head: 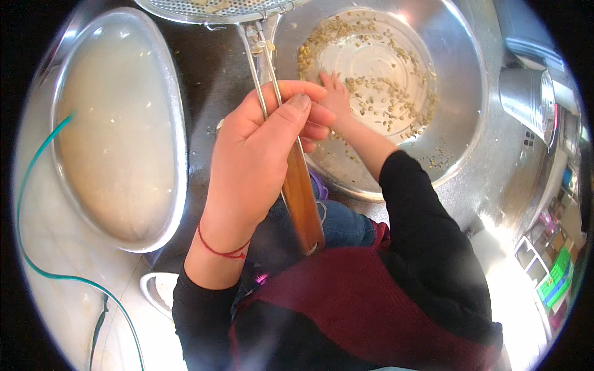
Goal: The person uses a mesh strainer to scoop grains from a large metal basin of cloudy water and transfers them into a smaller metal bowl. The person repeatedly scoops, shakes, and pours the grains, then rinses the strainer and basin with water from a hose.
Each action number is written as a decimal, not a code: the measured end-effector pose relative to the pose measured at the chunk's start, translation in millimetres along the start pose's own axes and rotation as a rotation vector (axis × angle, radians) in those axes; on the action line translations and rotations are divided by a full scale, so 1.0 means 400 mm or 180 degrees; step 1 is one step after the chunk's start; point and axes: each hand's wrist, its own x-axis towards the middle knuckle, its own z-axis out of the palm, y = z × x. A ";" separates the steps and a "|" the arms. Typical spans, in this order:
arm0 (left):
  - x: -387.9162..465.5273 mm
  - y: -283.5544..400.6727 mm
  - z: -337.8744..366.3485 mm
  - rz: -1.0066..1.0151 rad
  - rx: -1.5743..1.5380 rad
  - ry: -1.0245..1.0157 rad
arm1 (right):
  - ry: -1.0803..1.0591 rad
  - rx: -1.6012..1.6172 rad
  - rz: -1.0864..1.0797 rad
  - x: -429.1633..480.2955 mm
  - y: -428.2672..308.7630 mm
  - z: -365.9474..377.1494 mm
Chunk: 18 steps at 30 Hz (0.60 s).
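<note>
My left hand [260, 148] grips a strainer by its two metal rods, just above the wooden handle [301, 208]. The perforated metal bowl of the strainer [241, 11] is cut off by the top of the view and holds some pale scraps. A few pale bits cling between its rods. My right hand [335, 99] reaches into a wide steel basin [464, 106], its fingertips apart near the water's edge. Greenish-brown seeds or beans [385, 92] lie scattered in shallow clear water there, thickest at the upper left. Nothing shows in the right hand.
A large metal tub [182, 185] of cloudy liquid [116, 120] stands at the left, with a thin green hose [32, 171] running into it. A metal bucket [524, 97] is at the far right. Part of a white container [160, 287] shows below the tub.
</note>
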 end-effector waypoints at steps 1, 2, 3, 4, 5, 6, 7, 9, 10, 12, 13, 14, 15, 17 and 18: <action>0.001 0.000 -0.006 0.0010 -0.0007 0.0030 | 0.0159 0.0308 -0.0164 -0.045 -0.016 0.012; -0.001 -0.001 -0.010 0.0003 -0.0021 0.0045 | -0.0259 0.0900 -0.0101 -0.094 -0.016 0.014; -0.004 -0.002 -0.011 -0.0048 -0.0039 0.0067 | -0.0616 0.1453 -0.0062 -0.136 -0.002 0.008; -0.009 -0.002 -0.010 0.0028 -0.0102 0.0055 | -0.0731 0.1483 0.0106 -0.176 0.013 0.000; -0.013 -0.001 -0.009 0.0056 -0.0164 0.0045 | -0.0835 0.1503 0.0292 -0.216 0.030 -0.011; -0.017 -0.001 -0.005 0.0081 -0.0224 0.0026 | -0.1071 0.1518 0.0493 -0.241 0.050 -0.021; -0.021 -0.003 0.001 0.0121 -0.0234 0.0013 | -0.1034 0.1648 0.0532 -0.253 0.068 -0.025; -0.026 -0.003 0.007 0.0205 -0.0244 0.0038 | -0.1165 0.1941 0.0566 -0.255 0.097 -0.024; -0.029 -0.004 0.007 0.0241 -0.0176 0.0056 | -0.1289 0.1878 0.0796 -0.244 0.109 -0.019; -0.034 -0.010 0.006 0.0272 -0.0040 0.0100 | -0.1389 0.1893 0.1167 -0.207 0.141 -0.009; -0.036 -0.014 0.002 0.0283 0.0024 0.0090 | -0.0956 0.1372 0.0687 -0.181 0.171 -0.014; -0.038 -0.015 -0.003 0.0299 0.0090 0.0075 | -0.0705 0.0846 0.0309 -0.158 0.205 -0.024; -0.040 -0.016 -0.008 0.0272 0.0149 0.0072 | -0.0577 0.1286 0.0921 -0.134 0.244 -0.043; -0.043 -0.018 -0.013 0.0282 0.0128 0.0061 | -0.0445 0.1443 0.1919 -0.112 0.320 -0.099; -0.046 -0.018 -0.015 0.0275 0.0112 0.0068 | -0.0225 0.1287 0.2137 -0.115 0.347 -0.129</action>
